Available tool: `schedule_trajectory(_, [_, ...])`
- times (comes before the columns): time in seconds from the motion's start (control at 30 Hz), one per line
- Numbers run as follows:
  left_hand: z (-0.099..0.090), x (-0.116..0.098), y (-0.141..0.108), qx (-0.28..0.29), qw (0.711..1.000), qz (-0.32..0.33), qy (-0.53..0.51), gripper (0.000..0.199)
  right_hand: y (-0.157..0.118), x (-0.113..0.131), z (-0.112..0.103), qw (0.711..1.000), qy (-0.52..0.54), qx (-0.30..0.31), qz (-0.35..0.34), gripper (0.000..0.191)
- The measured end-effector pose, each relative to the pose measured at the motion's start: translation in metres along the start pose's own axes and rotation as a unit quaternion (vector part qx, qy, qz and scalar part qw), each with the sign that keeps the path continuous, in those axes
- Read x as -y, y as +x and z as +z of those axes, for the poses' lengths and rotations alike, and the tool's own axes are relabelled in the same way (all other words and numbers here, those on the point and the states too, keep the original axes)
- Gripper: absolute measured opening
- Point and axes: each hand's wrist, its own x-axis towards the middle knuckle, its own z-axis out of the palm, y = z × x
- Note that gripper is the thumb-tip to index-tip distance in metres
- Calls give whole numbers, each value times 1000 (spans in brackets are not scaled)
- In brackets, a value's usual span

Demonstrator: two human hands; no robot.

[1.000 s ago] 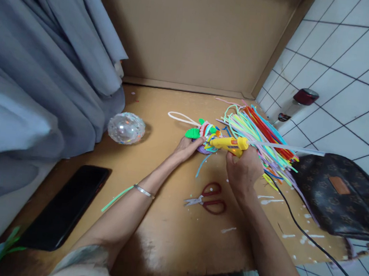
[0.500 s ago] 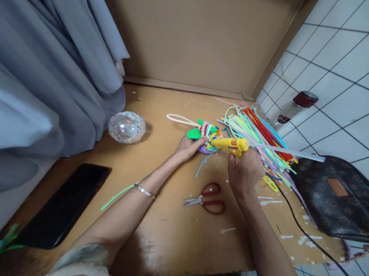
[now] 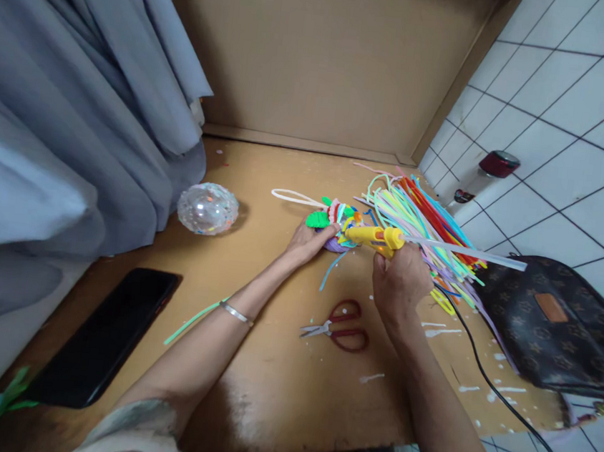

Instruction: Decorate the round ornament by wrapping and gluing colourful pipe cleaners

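My left hand (image 3: pixel 308 242) is closed on a colourful pipe-cleaner craft (image 3: pixel 320 219) with green leaf shapes, a striped red and white part, a purple base and a pale loop sticking out to the left. In my right hand (image 3: pixel 403 280) is a yellow hot glue gun (image 3: pixel 373 236), gripped by its handle, with a long translucent glue stick (image 3: pixel 466 252) projecting from its back. The gun's nozzle points left at the craft; whether it touches is hidden. Below the hands lie red-handled scissors (image 3: pixel 347 335), blades slightly apart.
A heap of coloured pipe cleaners (image 3: pixel 421 217) lies at the back right, beside a brown patterned bag (image 3: pixel 565 333). A black cord (image 3: pixel 496 379) runs off right. At left are a clear speckled ball (image 3: pixel 207 208), a black phone (image 3: pixel 106 338) and a grey curtain (image 3: pixel 77 109).
The glue gun and its stick have shifted very slightly left and its rear end has dipped a little. My left hand and the craft stay almost still.
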Motion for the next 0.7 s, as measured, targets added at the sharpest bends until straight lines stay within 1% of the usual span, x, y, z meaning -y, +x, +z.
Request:
schedule_trajectory(0.17, [0, 0, 0, -10, 1000, 13, -1, 33, -1, 0, 0, 1000, -9, -4, -10, 16])
schedule_trajectory(0.4, [-1, -5, -3, -8, 1000, 1, 6, 33, 0, 1, 2, 999, -25, -28, -8, 11])
schedule_trajectory(0.6, [-1, -6, -3, -6, 1000, 1, 3, 31, -1, 0, 0, 1000, 3, -12, -14, 15])
schedule_trajectory(0.7, [-1, -5, -3, -10, 1000, 3, 1, 31, -2, 0, -1, 1000, -2, -18, -19, 15])
